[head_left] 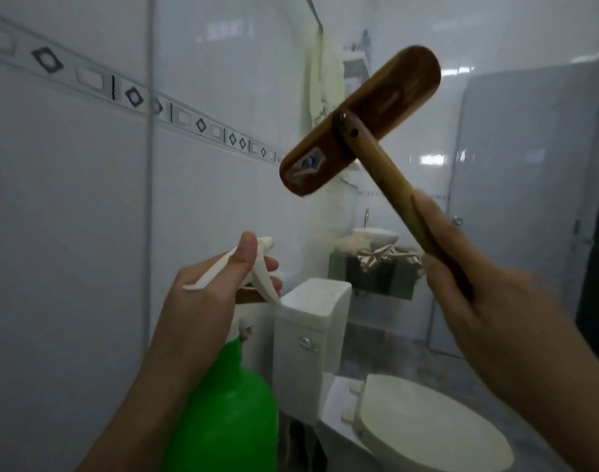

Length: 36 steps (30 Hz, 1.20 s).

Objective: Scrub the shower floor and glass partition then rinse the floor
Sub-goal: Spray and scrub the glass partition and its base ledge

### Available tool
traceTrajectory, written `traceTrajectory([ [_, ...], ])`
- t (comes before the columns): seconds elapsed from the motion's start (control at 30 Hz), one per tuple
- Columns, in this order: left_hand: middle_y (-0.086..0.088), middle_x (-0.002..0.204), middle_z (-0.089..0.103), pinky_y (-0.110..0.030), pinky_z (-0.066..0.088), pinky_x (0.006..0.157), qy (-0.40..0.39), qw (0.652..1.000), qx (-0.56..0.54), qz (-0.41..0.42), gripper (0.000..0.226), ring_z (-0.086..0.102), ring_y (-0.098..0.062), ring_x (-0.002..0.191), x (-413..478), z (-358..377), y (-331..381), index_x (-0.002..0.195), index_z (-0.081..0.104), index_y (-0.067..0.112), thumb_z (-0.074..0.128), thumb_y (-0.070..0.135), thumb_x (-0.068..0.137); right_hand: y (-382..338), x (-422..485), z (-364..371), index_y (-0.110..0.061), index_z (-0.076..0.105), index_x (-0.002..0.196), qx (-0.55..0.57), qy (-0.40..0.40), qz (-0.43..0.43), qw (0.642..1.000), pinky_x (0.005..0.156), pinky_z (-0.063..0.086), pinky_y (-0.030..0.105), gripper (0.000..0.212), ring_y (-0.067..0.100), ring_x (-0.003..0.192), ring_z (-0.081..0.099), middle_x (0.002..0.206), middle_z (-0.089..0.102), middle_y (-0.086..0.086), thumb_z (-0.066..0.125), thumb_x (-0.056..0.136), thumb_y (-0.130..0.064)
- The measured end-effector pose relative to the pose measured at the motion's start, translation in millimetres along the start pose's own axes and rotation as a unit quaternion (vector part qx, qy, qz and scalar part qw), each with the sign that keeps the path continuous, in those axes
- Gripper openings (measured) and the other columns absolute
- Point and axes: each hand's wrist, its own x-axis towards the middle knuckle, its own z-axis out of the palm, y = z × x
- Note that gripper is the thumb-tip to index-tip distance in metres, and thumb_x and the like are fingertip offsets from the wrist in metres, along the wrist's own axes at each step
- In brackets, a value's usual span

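Note:
My left hand (216,284) grips the white trigger head of a green spray bottle (226,407), held upright at lower centre with its nozzle pointing toward the glass partition (230,97) ahead. My right hand (478,301) grips the wooden handle of a scrub brush (359,120). The brush's brown wooden head is raised high at centre right, its back facing me and its bristles hidden. The glass partition's metal-edged frame runs vertically at left centre. The shower floor is out of view.
A white toilet with its lid down (427,427) and its cistern (311,335) stand beyond the glass at lower centre. A washbasin (376,235) on a dark counter sits further back. A pale towel (325,80) hangs above. Tiled wall (63,233) fills the left.

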Motion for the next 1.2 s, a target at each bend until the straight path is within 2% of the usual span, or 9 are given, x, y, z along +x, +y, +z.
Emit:
traceTrajectory([
  [0.1,0.002,0.082,0.078,-0.025,0.042,0.050,0.000,0.999,-0.001,0.040,0.052,0.075,-0.015,0.079,-5.9,9.9,-38.2,0.091,0.075,0.019,0.043,0.059,0.089,14.7,-12.8,28.3,-0.055,0.001,0.138,-0.040,0.035,-0.042,0.998,0.040,0.040,0.015,0.055,0.016,0.046,0.050,0.058,0.047,-0.006,0.032,0.095,-0.040],
  [0.3,-0.002,0.088,0.077,-0.027,0.043,0.057,0.003,0.995,-0.013,0.099,0.054,0.074,-0.018,0.080,-20.2,20.2,-87.7,0.097,0.073,0.016,0.042,0.060,0.094,28.7,-56.9,68.4,-0.045,0.005,0.147,-0.060,0.064,-0.064,0.994,0.047,0.031,0.012,0.055,0.008,0.054,0.049,0.067,0.044,-0.009,0.034,0.102,-0.032],
  [0.43,-0.004,0.086,0.076,-0.026,0.043,0.055,0.013,0.991,-0.007,0.135,0.055,0.074,-0.020,0.079,-38.9,14.9,-105.6,0.095,0.073,0.012,0.043,0.058,0.096,36.1,-102.0,89.7,-0.043,0.009,0.148,-0.080,0.066,-0.060,0.993,0.048,0.040,0.016,0.052,0.012,0.052,0.051,0.065,0.050,-0.001,0.032,0.103,-0.031],
  [0.6,-0.006,0.076,0.075,-0.026,0.045,0.055,0.029,0.989,0.007,0.144,0.055,0.072,-0.021,0.070,-51.7,5.4,-110.7,0.084,0.072,0.009,0.046,0.056,0.096,47.9,-125.1,89.8,-0.034,0.019,0.150,-0.100,0.092,-0.025,0.990,0.045,0.032,0.015,0.050,0.011,0.045,0.046,0.060,0.048,0.000,0.034,0.102,-0.029],
  [0.8,-0.006,0.064,0.068,-0.030,0.049,0.062,0.073,0.983,-0.002,0.167,0.057,0.064,-0.020,0.059,-68.4,-9.1,-116.1,0.072,0.068,0.007,0.047,0.054,0.096,44.3,-129.2,82.4,-0.033,0.020,0.150,-0.109,0.125,-0.022,0.986,0.048,0.047,0.021,0.052,0.015,0.047,0.052,0.066,0.056,0.005,0.037,0.102,-0.027],
  [0.93,-0.004,0.074,0.074,-0.032,0.053,0.069,0.033,0.983,-0.037,0.179,0.046,0.072,-0.021,0.071,-71.2,-17.7,-125.8,0.076,0.071,0.018,0.050,0.053,0.096,43.0,-152.3,88.4,-0.020,0.049,0.138,-0.088,0.132,0.011,0.987,0.046,0.044,0.019,0.040,0.015,0.045,0.052,0.061,0.055,0.001,0.041,0.099,-0.028],
  [1.0,-0.004,0.070,0.072,-0.030,0.051,0.065,0.026,0.984,-0.037,0.174,0.049,0.070,-0.021,0.065,-71.3,-19.8,-130.5,0.073,0.070,0.015,0.049,0.052,0.096,45.8,-171.7,94.1,-0.011,0.059,0.126,-0.113,0.120,0.036,0.986,0.045,0.041,0.016,0.038,0.011,0.042,0.051,0.057,0.053,-0.002,0.042,0.098,-0.030],
  [1.1,-0.005,0.063,0.067,-0.027,0.047,0.060,0.040,0.983,-0.064,0.169,0.053,0.063,-0.020,0.058,-66.3,-27.1,-131.0,0.073,0.068,0.010,0.048,0.052,0.097,34.6,-185.4,99.4,-0.015,0.052,0.134,-0.194,0.093,0.049,0.975,0.043,0.043,0.016,0.040,0.009,0.039,0.050,0.057,0.052,-0.003,0.040,0.099,-0.032],
  [1.2,-0.004,0.072,0.072,-0.028,0.048,0.063,0.031,0.981,-0.083,0.173,0.053,0.070,-0.020,0.067,-53.6,-37.5,-128.9,0.081,0.072,0.010,0.047,0.055,0.096,3.0,-147.1,102.6,-0.021,0.037,0.144,-0.235,0.102,0.026,0.966,0.046,0.046,0.017,0.042,0.007,0.042,0.049,0.059,0.048,-0.004,0.036,0.102,-0.031],
])
